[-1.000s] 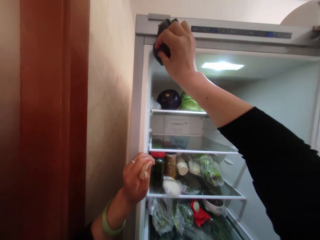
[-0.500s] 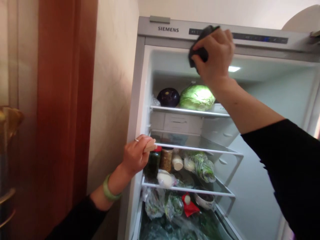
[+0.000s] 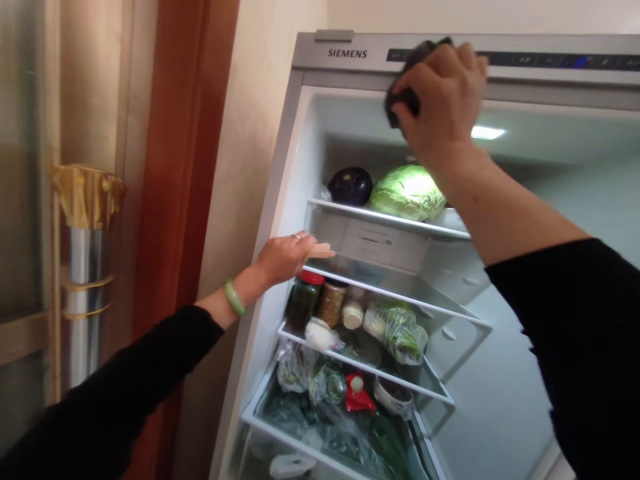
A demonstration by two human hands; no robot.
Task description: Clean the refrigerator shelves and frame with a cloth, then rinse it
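Observation:
My right hand [image 3: 443, 100] is closed round a bunched dark cloth [image 3: 406, 93], up at the top frame of the open fridge [image 3: 320, 60]. The cloth overlaps the left end of the control panel [image 3: 520, 60]; whether it touches the surface is hard to tell. My left hand [image 3: 287, 257] is at the fridge's left inner side, just above the middle shelf's front edge [image 3: 390, 292]. Its paler fingertips stretch inward, with nothing plainly held. A ring and a green bangle [image 3: 234, 298] are on that hand and wrist.
An eggplant [image 3: 350, 187] and a cabbage [image 3: 407, 193] sit on the top shelf. Lower down are jars [image 3: 306, 293], bagged vegetables [image 3: 403, 333], a bowl [image 3: 393, 395] and a red packet [image 3: 359, 395]. Left of the fridge stand a wall, a brown door frame [image 3: 170, 200] and a gold-topped silver roll [image 3: 86, 267].
The view has shifted left and downward. My left hand has risen from the middle shelf's edge to just above it, fingers reaching further in. My right hand keeps the cloth at the top frame.

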